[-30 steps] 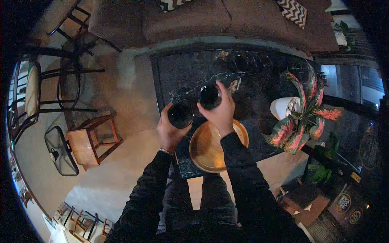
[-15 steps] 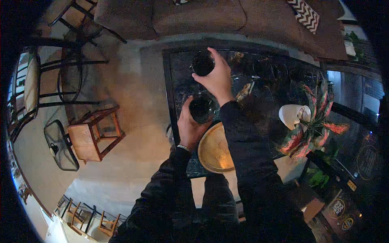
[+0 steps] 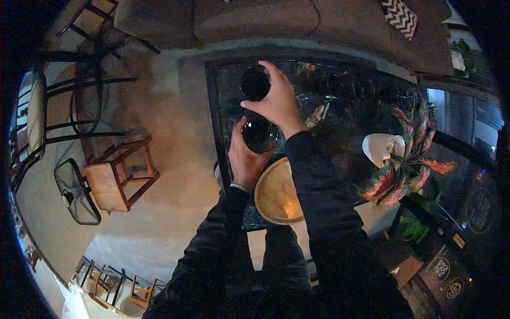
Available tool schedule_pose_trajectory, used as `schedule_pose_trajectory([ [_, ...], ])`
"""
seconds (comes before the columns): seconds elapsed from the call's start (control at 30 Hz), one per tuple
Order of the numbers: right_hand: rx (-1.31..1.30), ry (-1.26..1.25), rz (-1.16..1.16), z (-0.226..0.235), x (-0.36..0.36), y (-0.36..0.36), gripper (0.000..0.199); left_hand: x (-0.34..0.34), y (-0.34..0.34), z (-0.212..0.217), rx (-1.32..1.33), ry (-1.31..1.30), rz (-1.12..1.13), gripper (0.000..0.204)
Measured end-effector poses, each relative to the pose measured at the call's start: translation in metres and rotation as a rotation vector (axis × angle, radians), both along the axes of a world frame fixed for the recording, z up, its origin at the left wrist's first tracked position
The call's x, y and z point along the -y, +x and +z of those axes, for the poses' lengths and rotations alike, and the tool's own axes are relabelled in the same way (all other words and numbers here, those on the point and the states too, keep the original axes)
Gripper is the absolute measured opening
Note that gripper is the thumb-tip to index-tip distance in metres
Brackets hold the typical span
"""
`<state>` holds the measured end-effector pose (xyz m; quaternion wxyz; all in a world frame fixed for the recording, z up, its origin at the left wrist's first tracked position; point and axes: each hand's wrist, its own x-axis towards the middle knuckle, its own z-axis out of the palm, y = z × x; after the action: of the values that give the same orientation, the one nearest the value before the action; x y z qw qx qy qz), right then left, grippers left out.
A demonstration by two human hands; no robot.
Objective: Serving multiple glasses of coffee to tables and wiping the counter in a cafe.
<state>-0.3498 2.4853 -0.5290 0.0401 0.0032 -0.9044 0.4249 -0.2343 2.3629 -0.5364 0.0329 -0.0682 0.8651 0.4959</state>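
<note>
My right hand (image 3: 280, 103) curves its thumb and fingers around the side of a dark, round, glossy cup (image 3: 255, 82) near the table's far left corner. Just nearer to me, my left hand (image 3: 246, 162) cradles a second dark, round, shiny cup (image 3: 258, 135), fingers along its left side. The two cups are close together, one behind the other; whether they touch is hard to tell. What is inside them is too dark to see. Beneath my right forearm lies a round golden-brown tray (image 3: 273, 199), partly hidden by the sleeve.
A black marbled table (image 3: 340, 138) carries a white pot (image 3: 378, 150) with a red and green leafed plant (image 3: 419, 159) on the right. Several clear glasses (image 3: 356, 85) appear faintly at the back. Beyond stands a brown sofa (image 3: 255, 24); a wooden stool (image 3: 109, 186) stands left.
The view has shifted slightly, so the table sits further left in it. My left hand has brought its cup a little closer to the one in my right hand. Both grips stay the same.
</note>
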Motion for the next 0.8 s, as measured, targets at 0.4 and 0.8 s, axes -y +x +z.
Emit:
schedule_pose_trajectory([
  [0.4,-0.053,-0.023,-0.068,0.011,0.003,0.013,0.098,0.0,-0.004,-0.002,-0.045,0.105,0.033,0.099],
  [0.8,0.524,0.749,-0.78,-0.056,-0.071,0.346,0.071,0.031,0.17,-0.046,0.386,-0.009,-0.339,0.039],
])
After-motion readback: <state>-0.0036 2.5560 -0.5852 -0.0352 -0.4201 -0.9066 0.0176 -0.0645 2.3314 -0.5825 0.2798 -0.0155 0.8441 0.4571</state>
